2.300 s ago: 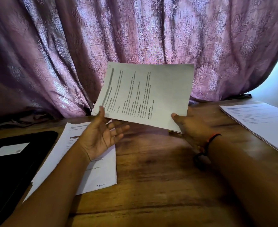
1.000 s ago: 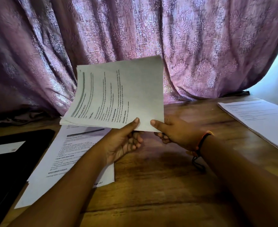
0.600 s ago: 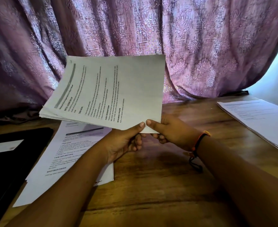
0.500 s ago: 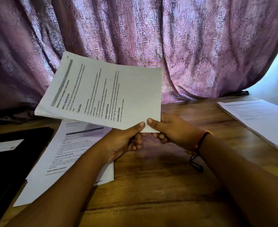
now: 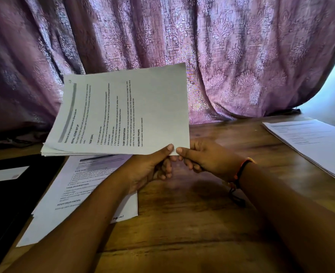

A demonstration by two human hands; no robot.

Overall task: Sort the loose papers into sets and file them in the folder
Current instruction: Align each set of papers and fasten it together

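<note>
Head view: the sheaf of papers (image 5: 123,111) has swung leftward to 11 o'clock, the left hand (image 5: 145,170) and right hand (image 5: 204,158) each with a grip pinched on its near corner, above the 8 o'clock pile (image 5: 79,198) on the surface (image 5: 192,223), likely joining that set.

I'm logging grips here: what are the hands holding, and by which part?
The left hand and right hand both pinch the stack of printed papers at its near right corner, thumbs on top.
</note>
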